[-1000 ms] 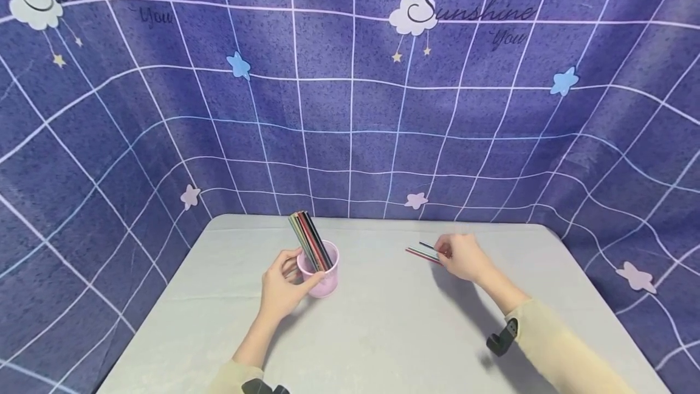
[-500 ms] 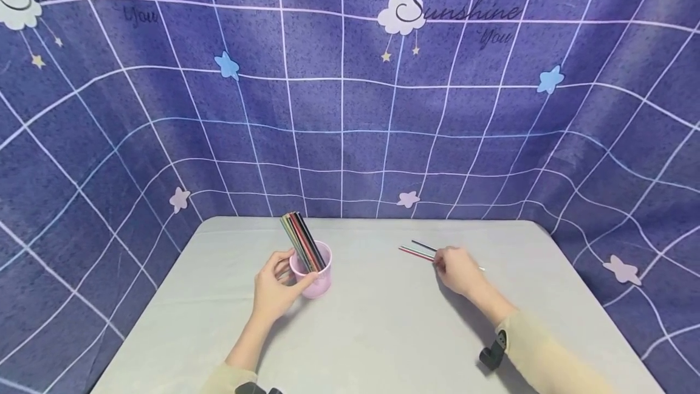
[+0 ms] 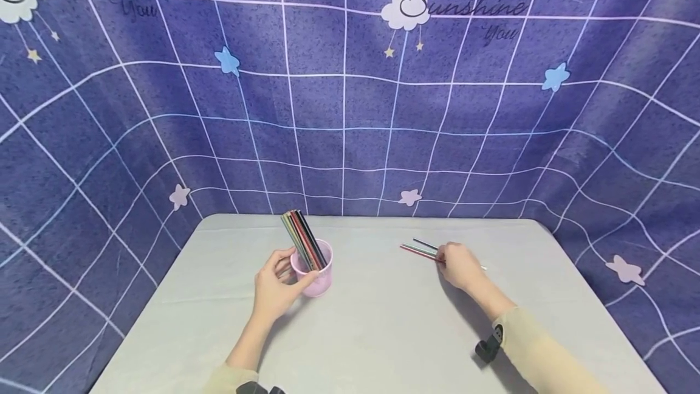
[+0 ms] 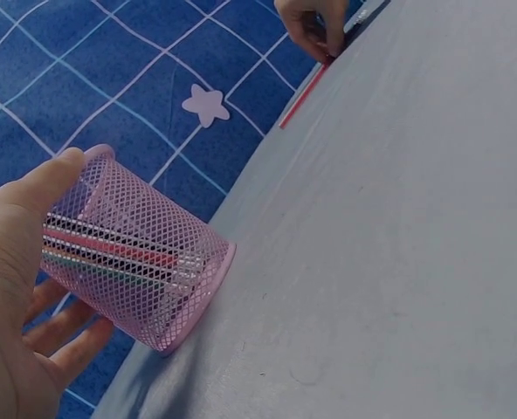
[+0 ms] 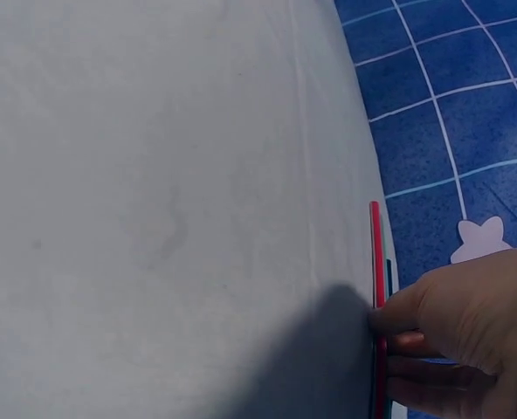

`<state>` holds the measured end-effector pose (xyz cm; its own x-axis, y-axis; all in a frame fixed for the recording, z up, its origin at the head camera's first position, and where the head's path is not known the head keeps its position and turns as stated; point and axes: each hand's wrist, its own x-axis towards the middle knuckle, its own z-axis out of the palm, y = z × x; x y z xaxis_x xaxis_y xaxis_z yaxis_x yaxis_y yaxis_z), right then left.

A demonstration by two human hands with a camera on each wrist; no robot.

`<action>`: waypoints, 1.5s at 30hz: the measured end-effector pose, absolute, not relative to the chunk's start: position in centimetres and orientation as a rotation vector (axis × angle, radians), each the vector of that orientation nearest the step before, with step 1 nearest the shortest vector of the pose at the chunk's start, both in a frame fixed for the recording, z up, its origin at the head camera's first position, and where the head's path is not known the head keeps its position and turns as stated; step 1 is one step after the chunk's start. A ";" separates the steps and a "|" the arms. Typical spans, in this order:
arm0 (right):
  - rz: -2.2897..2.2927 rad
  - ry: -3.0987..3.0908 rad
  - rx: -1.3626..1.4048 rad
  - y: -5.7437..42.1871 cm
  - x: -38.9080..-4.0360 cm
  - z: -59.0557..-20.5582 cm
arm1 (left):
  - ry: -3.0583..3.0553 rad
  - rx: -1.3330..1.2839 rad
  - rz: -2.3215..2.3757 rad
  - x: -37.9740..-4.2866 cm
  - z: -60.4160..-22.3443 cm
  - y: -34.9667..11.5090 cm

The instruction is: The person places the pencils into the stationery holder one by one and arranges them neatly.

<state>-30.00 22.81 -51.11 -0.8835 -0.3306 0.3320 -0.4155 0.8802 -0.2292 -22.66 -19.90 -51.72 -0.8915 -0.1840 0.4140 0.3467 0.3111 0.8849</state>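
My left hand [image 3: 275, 293] holds a pink mesh pen cup [image 3: 319, 284] near its rim, thumb on one side and fingers on the other. A bundle of coloured pencils [image 3: 299, 231] leans to the left inside the cup, and the mesh shows their lower ends in the left wrist view. At the right of the table, my right hand [image 3: 460, 267] pinches a red pencil [image 5: 376, 249] between thumb and fingers, low at the tabletop. Beside it lie a green pencil and a dark blue pencil [image 3: 423, 243], partly hidden under the hand.
A pale cloth covers the table [image 3: 372, 333]. Behind it and along both sides hangs a purple-blue curtain [image 3: 350, 108] with grid lines, clouds and stars. Each wrist carries a small black camera [image 3: 488, 345].
My right hand has lowered onto the pencils and settled there, its fingers closing at the red one. The left hand keeps its hold on the cup. The head view has shifted slightly.
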 end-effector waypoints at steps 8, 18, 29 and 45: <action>0.386 -2.817 0.632 22.8 -30.0 -50.5 | -2.158 -0.120 -1.615 -22.8 -51.6 -19.8; 0.494 -2.684 0.706 21.5 -30.8 -47.5 | -2.161 -0.107 -1.626 -22.7 -51.6 -19.8; 0.863 -2.581 0.679 17.4 -31.0 -42.6 | -2.166 -0.102 -1.602 -22.7 -51.5 -19.7; 1.117 -2.293 0.876 10.4 -30.0 -38.8 | -2.179 -0.106 -1.606 -22.6 -51.5 -19.8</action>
